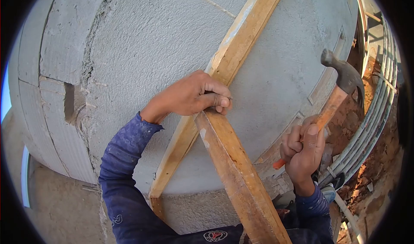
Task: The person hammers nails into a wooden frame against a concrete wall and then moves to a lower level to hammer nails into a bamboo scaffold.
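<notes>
My left hand (202, 95) is closed in a pinch over the upper end of a wooden beam (237, 166), where it meets a long diagonal timber (246, 32). A tiny dark tip, which looks like a nail (231, 98), shows at the fingertips; most of it is hidden. My right hand (304, 151) grips a claw hammer (334, 101) by its orange, worn handle. The hammer is raised to the right of the beam, its dark metal head up and apart from the wood. The beam's lower end runs down in front of my body.
A grey plastered wall (142, 41) stands behind the timbers, with a recessed box hole (74, 101) at left. Several long pale pipes or poles (375, 127) lie at right over reddish soil and rubble. A short wooden piece (157, 207) stands below the diagonal timber.
</notes>
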`<state>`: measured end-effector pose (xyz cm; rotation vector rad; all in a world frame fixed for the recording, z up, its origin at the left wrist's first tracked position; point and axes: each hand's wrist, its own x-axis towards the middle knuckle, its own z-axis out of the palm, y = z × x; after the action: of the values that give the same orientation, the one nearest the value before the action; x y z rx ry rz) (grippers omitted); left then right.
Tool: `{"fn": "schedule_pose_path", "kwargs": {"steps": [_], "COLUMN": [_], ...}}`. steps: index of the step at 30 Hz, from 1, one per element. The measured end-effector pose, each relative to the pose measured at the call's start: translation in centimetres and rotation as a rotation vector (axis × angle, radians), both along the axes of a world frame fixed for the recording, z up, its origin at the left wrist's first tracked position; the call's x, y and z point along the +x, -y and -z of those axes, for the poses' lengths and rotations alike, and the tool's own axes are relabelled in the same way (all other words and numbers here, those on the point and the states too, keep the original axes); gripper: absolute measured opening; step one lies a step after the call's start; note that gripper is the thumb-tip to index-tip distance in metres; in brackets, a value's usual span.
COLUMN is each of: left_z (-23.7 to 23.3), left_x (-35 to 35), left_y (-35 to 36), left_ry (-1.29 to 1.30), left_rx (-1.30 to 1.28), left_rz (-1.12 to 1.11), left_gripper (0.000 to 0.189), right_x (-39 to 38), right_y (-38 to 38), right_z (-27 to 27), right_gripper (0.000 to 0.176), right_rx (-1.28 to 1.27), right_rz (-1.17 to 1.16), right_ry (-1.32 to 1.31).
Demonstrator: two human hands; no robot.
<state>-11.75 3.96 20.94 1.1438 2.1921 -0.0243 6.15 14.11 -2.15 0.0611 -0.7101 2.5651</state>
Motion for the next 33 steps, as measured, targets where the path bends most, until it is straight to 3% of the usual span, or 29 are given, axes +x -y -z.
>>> {"fn": "schedule_pose_path", "kwargs": {"steps": [1,2,3,5,6,8,11,12,16,18,19,21,25,26,28,29,31,32,33], "left_z": [-0.1,-0.1,0.2,0.2,0.2,0.0,0.1,0.2,0.2,0.0,0.0,0.2,-0.4,-0.5,-0.7,-0.9,-1.5,-2.9,-2.3], "left_x": [-0.1,-0.3,-0.5,-0.6,-0.4,-0.2,-0.3,-0.4,-0.4,-0.1,-0.2,-0.4,0.0,0.4,1.3,2.0,3.4,4.3,5.2], "left_y": [-0.4,-0.3,0.0,-0.1,-0.1,0.2,-0.2,0.0,0.1,0.2,-0.2,-0.2,0.0,0.4,1.5,2.5,4.8,5.4,5.7], "left_ry": [-0.012,-0.013,-0.004,0.007,-0.004,-0.015,-0.029,-0.015,-0.027,-0.029,-0.033,-0.041,-0.086,-0.086,-0.213,-0.215,-0.21,-0.232,-0.228], "left_rx": [-0.021,-0.018,-0.011,-0.017,0.0,0.013,-0.024,-0.007,0.012,-0.005,-0.015,0.0,-0.058,-0.061,0.314,0.315,0.516,0.286,0.293], "left_rz": [0.004,0.007,0.014,0.032,0.027,0.002,-0.013,0.004,0.014,-0.009,-0.008,-0.002,0.046,0.046,-0.076,-0.073,-0.109,-0.062,-0.06], "left_gripper": [0.019,0.019,0.019,0.02,0.021,0.021,0.021,0.021,0.022,0.023,0.024,0.024,0.024,0.024,0.028,0.028,0.057,0.087,0.087], "right_x": [-0.5,-0.7,-1.1,-1.8,-1.4,0.2,-0.8,-1.9,-0.6,-0.5,-0.7,-1.8,0.0,0.6,1.3,1.7,2.2,2.5,2.6], "right_y": [0.3,1.2,1.0,0.1,-0.3,-1.1,1.4,0.8,-1.2,-0.9,-0.1,1.9,-1.2,-1.9,-3.1,-3.1,-3.1,-3.1,-3.0], "right_z": [0.1,0.6,1.3,2.5,2.3,0.4,1.0,1.9,1.1,1.2,1.4,2.0,2.4,1.9,1.5,1.3,1.0,1.1,1.3], "right_gripper": [0.029,0.03,0.03,0.03,0.03,0.03,0.03,0.029,0.029,0.03,0.03,0.032,0.029,0.028,0.03,0.03,0.035,0.035,0.037], "right_rx": [-0.205,-0.017,-0.014,0.779,0.781,0.015,0.005,0.754,0.542,-0.416,-0.41,0.649,0.513,0.371,0.221,0.223,0.206,0.211,0.23], "right_rz": [0.109,0.03,0.03,0.009,0.015,-0.066,-0.008,-0.003,-0.13,-0.053,-0.05,-0.062,-0.159,-0.133,-0.125,-0.122,-0.104,-0.103,-0.102], "right_ry": [-0.083,0.009,0.007,0.006,0.006,0.035,0.005,-0.001,0.105,-0.193,-0.194,0.035,0.103,0.132,0.112,0.11,0.078,0.083,0.072]}}
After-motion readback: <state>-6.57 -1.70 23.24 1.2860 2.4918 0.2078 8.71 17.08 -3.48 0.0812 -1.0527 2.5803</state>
